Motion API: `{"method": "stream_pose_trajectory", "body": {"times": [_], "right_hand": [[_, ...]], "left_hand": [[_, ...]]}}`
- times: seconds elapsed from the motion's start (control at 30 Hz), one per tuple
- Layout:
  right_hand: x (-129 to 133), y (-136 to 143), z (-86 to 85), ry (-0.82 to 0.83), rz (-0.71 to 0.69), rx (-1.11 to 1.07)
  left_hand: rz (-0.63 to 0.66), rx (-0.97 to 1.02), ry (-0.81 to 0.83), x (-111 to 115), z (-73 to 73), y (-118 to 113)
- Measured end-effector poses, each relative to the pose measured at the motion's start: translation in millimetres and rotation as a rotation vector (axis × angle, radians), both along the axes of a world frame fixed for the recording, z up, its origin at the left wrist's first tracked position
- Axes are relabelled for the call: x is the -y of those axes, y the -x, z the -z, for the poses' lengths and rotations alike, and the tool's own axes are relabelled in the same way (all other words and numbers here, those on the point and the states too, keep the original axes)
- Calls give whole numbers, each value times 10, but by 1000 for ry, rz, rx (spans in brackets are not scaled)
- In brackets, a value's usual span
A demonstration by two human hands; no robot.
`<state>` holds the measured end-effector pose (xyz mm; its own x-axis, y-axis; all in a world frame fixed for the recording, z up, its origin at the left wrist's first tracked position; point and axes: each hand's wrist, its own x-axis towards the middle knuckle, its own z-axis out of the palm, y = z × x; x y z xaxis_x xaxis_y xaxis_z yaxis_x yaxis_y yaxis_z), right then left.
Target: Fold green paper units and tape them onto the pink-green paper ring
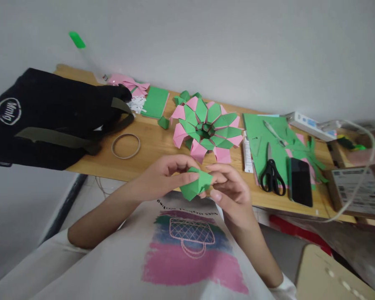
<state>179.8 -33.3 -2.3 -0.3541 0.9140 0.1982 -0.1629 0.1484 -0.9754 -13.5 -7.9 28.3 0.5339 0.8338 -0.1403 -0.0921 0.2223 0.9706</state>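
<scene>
A small folded green paper piece [195,185] is held up between both hands, just off the table's front edge. My left hand [171,177] pinches its left and upper side between thumb and fingers. At its right side my right hand [231,189] grips it with thumb and fingertips, which hide part of that edge. Behind the hands stands a round green and pink paper ornament [208,125] with a hole in its middle. Near it lie a single green folded piece [163,122] and several more green pieces [187,96].
On the left are a black bag [56,112], a tape ring [126,146] and a green paper stack [156,101]. To the right lie green sheets [253,125], black-handled scissors [271,175], a phone [301,182], a white tube [247,154], a power strip [311,126] and a cardboard box [356,191].
</scene>
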Motion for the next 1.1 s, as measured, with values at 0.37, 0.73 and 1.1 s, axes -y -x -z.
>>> {"method": "stream_pose_trajectory", "body": {"times": [0.37, 0.73, 1.1], "right_hand": [[-36, 66, -22, 77, 104, 60], [-57, -47, 49, -57, -85, 8], [-84, -31, 143, 200, 22, 16]], "left_hand": [[-52, -182, -172, 16, 8, -37], [115, 210, 292, -49, 115, -16], [60, 40, 244, -46, 182, 17]]}}
